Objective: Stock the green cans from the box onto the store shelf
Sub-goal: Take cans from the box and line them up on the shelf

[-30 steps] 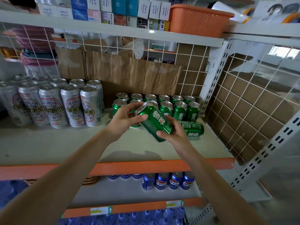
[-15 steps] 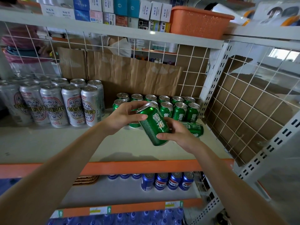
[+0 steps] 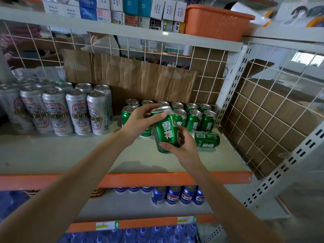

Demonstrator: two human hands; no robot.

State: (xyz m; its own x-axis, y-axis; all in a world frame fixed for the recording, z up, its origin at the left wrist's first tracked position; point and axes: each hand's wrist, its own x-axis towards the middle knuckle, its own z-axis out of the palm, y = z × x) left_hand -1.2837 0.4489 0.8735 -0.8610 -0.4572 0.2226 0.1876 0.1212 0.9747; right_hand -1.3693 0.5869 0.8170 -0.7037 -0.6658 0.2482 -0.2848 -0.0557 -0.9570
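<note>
I hold one green can (image 3: 164, 132) nearly upright just above the pale shelf board (image 3: 70, 155). My left hand (image 3: 142, 121) grips its silver top, fingers curled over the rim. My right hand (image 3: 182, 146) grips its bottom end from the right. Behind it several green cans (image 3: 194, 118) stand in two rows at the back right of the shelf. Another green can (image 3: 206, 139) lies on its side right of my right hand. The box is not in view.
Tall silver cans (image 3: 57, 111) stand in rows at the left of the same shelf. Cardboard (image 3: 131, 76) lines the wire back and right side. Blue cans (image 3: 177, 195) sit on the shelf below. An orange basket (image 3: 215, 21) and small boxes fill the shelf above.
The held can has turned from a steep tilt to almost upright and sunk a little toward the shelf. Both hands stayed on it; my right hand slid under its lower end.
</note>
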